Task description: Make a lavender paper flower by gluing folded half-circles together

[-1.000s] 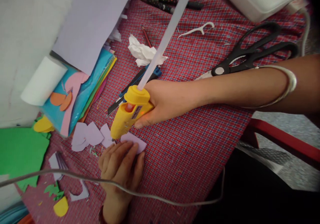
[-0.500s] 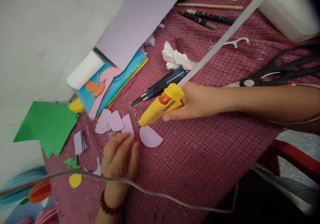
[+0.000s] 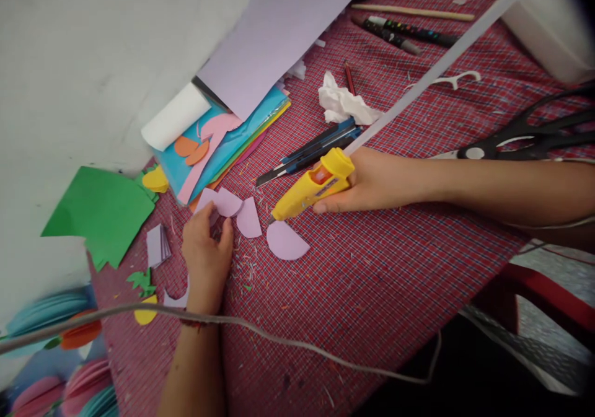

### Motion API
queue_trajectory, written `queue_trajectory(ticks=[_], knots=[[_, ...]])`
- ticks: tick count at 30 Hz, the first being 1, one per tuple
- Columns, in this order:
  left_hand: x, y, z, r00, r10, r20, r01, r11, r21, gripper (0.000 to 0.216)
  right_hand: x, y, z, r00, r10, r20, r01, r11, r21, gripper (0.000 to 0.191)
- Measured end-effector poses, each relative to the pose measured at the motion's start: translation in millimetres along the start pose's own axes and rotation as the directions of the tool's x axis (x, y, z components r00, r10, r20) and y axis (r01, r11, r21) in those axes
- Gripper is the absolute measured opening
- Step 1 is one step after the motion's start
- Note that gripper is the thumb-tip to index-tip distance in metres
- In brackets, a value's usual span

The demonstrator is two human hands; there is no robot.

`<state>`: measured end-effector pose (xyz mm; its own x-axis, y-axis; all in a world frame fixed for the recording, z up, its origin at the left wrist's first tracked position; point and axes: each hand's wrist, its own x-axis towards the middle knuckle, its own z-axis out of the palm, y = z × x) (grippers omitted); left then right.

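Note:
My right hand grips a yellow hot glue gun, a long translucent glue stick running out of its back. The gun's nozzle is at the upper left edge of a lilac half-round paper piece that lies on the cloth. My left hand reaches over the group of lilac paper cutouts. Its thumb and index finger are apart, the index fingertip over the leftmost cutout; whether it touches cannot be told. Another lilac cutout lies between my hands.
A checked red tablecloth covers the table. Beyond my right hand lie a box cutter, crumpled tissue and black-handled scissors. Colored paper sheets and green paper are at left. A grey cord crosses over my left forearm.
My left hand has moved from near the half-round piece to the cutouts farther left, its thumb and index finger now spread. My right hand keeps the glue gun at the half-round piece. The view shifted slightly.

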<state>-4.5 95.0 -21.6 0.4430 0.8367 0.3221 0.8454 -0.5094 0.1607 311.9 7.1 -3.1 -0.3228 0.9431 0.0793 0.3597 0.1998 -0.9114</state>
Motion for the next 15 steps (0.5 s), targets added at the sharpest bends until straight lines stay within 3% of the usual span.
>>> queue_trajectory(ticks=[6, 10, 15], knots=[[3, 3, 0, 0.996, 0.042, -0.084, -0.046, 0.998, -0.046, 0.023, 1, 1, 1, 1.000, -0.010, 0.001, 0.010, 1.000, -0.026, 0.021], [7, 1, 2, 0.995, 0.098, -0.004, -0.098, 0.995, -0.001, 0.028, -1, -4, 2, 0.999, -0.043, 0.011, 0.043, 0.993, -0.108, 0.015], [10, -2, 4, 0.997, 0.076, 0.035, -0.078, 0.993, 0.085, 0.036, -4, -14, 1, 0.995, -0.064, 0.075, 0.083, 0.954, -0.290, 0.007]])
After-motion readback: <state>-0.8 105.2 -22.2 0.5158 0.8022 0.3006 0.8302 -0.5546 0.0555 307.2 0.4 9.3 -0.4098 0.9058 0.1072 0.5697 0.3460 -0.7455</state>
